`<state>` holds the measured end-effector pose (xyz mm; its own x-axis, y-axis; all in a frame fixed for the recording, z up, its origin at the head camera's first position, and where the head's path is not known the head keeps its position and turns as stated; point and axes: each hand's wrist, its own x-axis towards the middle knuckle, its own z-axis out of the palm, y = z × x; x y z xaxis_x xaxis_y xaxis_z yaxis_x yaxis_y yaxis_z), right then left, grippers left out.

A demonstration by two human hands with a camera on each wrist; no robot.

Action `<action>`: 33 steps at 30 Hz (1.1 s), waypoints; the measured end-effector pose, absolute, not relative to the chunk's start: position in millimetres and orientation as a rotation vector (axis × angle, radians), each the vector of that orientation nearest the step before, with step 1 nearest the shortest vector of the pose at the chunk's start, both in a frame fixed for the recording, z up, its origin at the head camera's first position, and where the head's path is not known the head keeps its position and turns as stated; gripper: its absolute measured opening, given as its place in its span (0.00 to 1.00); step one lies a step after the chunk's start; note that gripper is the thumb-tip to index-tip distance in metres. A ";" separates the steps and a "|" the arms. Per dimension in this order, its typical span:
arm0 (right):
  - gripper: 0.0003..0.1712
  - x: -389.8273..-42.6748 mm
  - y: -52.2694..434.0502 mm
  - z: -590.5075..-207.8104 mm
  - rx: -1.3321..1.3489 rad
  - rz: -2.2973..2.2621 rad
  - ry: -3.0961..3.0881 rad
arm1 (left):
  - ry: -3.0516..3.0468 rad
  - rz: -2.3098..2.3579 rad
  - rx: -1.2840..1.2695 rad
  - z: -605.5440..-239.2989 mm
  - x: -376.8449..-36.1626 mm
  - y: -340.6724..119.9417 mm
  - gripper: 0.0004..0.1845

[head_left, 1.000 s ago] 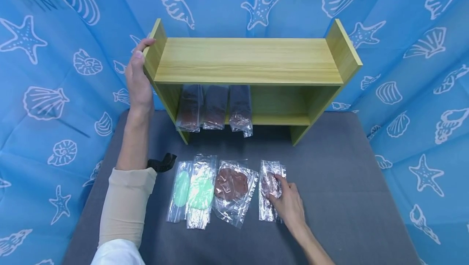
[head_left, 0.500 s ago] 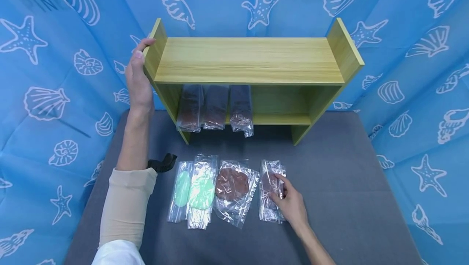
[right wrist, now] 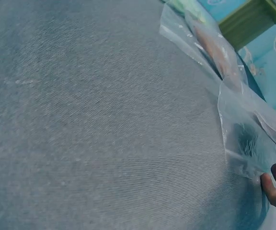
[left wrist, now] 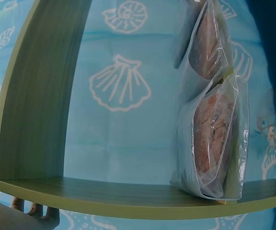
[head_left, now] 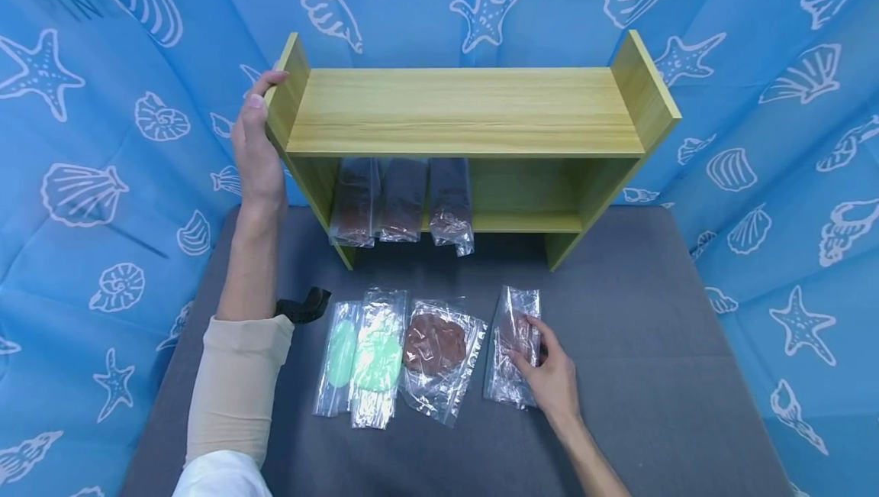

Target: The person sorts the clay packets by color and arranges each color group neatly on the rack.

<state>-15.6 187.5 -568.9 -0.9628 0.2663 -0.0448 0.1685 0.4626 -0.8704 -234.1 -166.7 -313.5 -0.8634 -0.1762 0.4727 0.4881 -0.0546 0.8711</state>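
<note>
In the head view my right hand (head_left: 534, 352) pinches a clear plastic bag holding a brown item (head_left: 513, 344), its far end raised off the grey table (head_left: 639, 344). The right wrist view shows the same bag (right wrist: 248, 129) hanging over the cloth from my fingers (right wrist: 274, 184). My left hand (head_left: 259, 111) grips the left side panel of a light wooden shelf (head_left: 467, 111). Three bags of brown items (head_left: 404, 203) stand on its lower board. The left wrist view shows two of those bags (left wrist: 214, 139).
Two bags with green items (head_left: 360, 356) and one with a brown item (head_left: 436, 352) lie flat in a row left of my right hand. A black strap (head_left: 302, 304) hangs by my left sleeve. Blue seashell cloth (head_left: 776, 176) surrounds the table.
My right hand has closed on the rightmost bag and raised it slightly, shifting it toward the shelf. My left hand has stayed on the shelf's side panel.
</note>
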 end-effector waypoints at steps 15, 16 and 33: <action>0.43 -24.2 189.1 -543.6 -0.359 2.025 -2.137 | -1.775 -1.972 -0.331 -301.3 -218.9 -159.5 0.23; 0.43 -25.0 189.5 -541.0 -0.345 2.036 -2.109 | -1.775 -1.971 -0.330 -301.4 -218.8 -159.6 0.23; 0.36 -34.9 196.0 -488.4 -0.133 1.785 -2.033 | -1.790 -1.956 -0.342 -300.3 -218.4 -158.3 0.24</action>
